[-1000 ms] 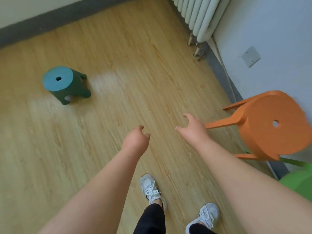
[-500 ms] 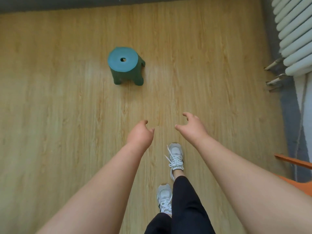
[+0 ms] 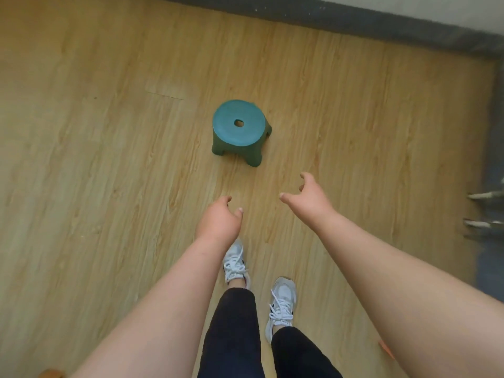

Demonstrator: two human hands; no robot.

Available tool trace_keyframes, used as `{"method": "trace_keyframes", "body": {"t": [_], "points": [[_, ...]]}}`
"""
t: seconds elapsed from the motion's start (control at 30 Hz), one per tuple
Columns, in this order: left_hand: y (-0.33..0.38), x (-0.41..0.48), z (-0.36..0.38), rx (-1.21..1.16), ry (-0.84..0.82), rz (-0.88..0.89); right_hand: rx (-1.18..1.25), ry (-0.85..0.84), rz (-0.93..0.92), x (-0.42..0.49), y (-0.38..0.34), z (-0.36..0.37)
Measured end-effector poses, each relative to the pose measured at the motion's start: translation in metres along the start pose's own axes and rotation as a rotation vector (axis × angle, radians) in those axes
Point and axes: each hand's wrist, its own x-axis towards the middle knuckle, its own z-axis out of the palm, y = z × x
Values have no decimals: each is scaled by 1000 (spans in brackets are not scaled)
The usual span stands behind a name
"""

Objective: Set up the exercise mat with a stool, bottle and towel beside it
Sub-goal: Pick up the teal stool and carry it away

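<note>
A low green stool (image 3: 240, 132) with a round teal seat and a hole in its middle stands upright on the wooden floor, just ahead of me. My left hand (image 3: 218, 222) is stretched forward below the stool, fingers loosely curled, holding nothing. My right hand (image 3: 311, 200) reaches out a little further, fingers spread and curved, also empty and a short way from the stool's right legs. No mat, bottle or towel is in view.
A grey skirting board (image 3: 354, 20) runs along the far wall. Radiator pipe ends (image 3: 482, 208) stick out at the right edge. My two white sneakers (image 3: 281, 304) stand on the floor below my hands. An orange sliver (image 3: 386, 349) shows at lower right.
The view has swung left and I have stepped closer, so the green stool sits nearer and more central. The orange stool has left the frame. Both hands stay empty and outstretched.
</note>
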Motion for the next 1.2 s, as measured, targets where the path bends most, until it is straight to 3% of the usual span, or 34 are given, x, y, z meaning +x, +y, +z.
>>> {"method": "trace_keyframes", "body": {"t": [0.47, 0.7, 1.0, 1.2], "points": [[52, 149, -96, -29, -104, -73, -61, -49, -11, 129, -155, -2], [88, 218, -107, -179, -163, -191, -184, -140, -45, 209, -201, -3], [91, 304, -55, -605, -139, -491, -341, -251, -104, 336, -221, 7], [62, 365, -1, -620, -173, -589, -369, -344, -93, 425, -205, 49]]}}
